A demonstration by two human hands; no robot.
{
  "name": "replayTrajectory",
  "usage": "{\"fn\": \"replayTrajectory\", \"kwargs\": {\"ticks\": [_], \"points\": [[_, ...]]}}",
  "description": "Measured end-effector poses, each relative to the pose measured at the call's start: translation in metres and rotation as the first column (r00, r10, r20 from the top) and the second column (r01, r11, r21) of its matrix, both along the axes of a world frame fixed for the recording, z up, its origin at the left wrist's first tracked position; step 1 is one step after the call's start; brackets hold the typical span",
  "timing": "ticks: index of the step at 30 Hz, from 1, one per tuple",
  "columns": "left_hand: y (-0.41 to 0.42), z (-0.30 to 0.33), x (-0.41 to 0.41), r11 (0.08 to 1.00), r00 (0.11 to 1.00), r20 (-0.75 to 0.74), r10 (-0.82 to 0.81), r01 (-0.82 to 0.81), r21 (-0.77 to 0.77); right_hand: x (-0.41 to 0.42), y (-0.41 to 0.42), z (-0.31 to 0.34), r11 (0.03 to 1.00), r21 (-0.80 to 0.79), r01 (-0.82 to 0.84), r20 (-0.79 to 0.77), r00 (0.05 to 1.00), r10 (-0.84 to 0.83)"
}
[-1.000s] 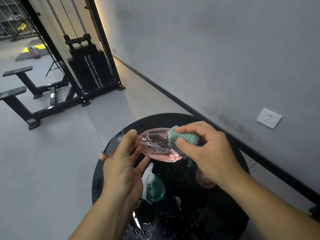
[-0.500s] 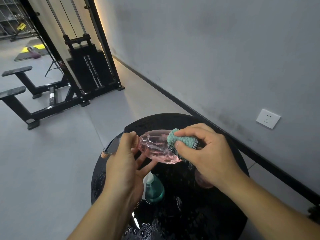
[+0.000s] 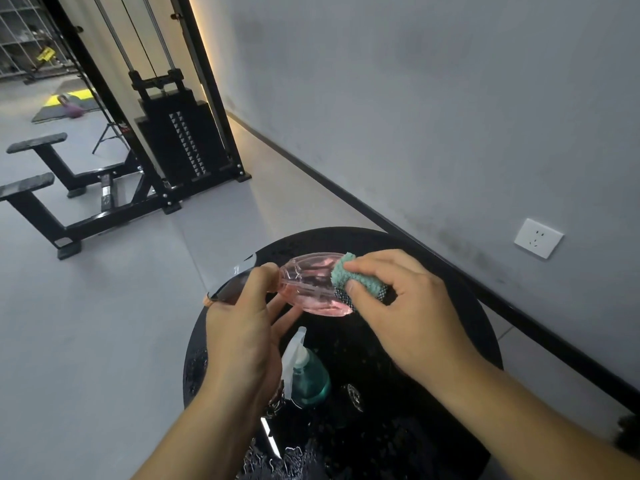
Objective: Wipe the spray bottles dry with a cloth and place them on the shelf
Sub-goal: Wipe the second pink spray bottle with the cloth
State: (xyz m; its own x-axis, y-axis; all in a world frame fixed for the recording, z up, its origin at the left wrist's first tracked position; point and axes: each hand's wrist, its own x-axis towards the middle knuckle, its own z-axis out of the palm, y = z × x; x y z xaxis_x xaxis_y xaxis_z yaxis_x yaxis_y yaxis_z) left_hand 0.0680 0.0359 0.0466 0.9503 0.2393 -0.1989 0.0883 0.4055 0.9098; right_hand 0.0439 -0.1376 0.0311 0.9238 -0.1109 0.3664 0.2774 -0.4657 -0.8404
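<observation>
A clear pink spray bottle [image 3: 308, 285] lies on its side in the air above a round black table [image 3: 467, 327]. My left hand [image 3: 242, 327] grips its neck and spray head at the left end. My right hand [image 3: 405, 306] presses a folded teal cloth [image 3: 356, 280] with a dark mesh underside against the bottle's base end. A teal spray bottle [image 3: 306, 374] with a white trigger stands upright on the wet table below the pink one, beside my left wrist.
Water drops cover the table top. A grey wall with a white socket [image 3: 538, 238] and black baseboard runs along the right. A black cable weight machine [image 3: 180, 147] and bench frames [image 3: 45, 199] stand on the grey floor at the back left. No shelf is in view.
The pink bottle has turned slightly in my left hand and the cloth has slid a little along its base end. The teal bottle has not moved.
</observation>
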Motion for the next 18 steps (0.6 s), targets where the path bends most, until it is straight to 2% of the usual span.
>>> {"fn": "replayTrajectory", "kwargs": {"ticks": [5, 10, 15, 18], "points": [[-0.005, 0.001, -0.006, 0.997, 0.999, 0.04, -0.037, 0.034, 0.074, 0.001, 0.011, 0.002, 0.989, -0.136, -0.056, 0.058, 0.996, 0.065], [-0.004, 0.0, -0.003, 0.996, 0.999, 0.03, -0.038, 0.036, 0.08, 0.005, -0.005, 0.006, 0.998, -0.055, 0.005, -0.02, 1.0, -0.006], [-0.009, -0.006, -0.005, 0.993, 0.996, 0.025, -0.088, 0.086, 0.078, 0.002, 0.007, 0.008, 0.973, -0.199, -0.114, 0.016, 0.993, 0.12], [-0.007, -0.002, -0.004, 0.993, 0.996, 0.036, -0.088, 0.084, 0.084, 0.006, -0.003, 0.01, 0.991, -0.121, -0.056, -0.024, 0.998, 0.053]]}}
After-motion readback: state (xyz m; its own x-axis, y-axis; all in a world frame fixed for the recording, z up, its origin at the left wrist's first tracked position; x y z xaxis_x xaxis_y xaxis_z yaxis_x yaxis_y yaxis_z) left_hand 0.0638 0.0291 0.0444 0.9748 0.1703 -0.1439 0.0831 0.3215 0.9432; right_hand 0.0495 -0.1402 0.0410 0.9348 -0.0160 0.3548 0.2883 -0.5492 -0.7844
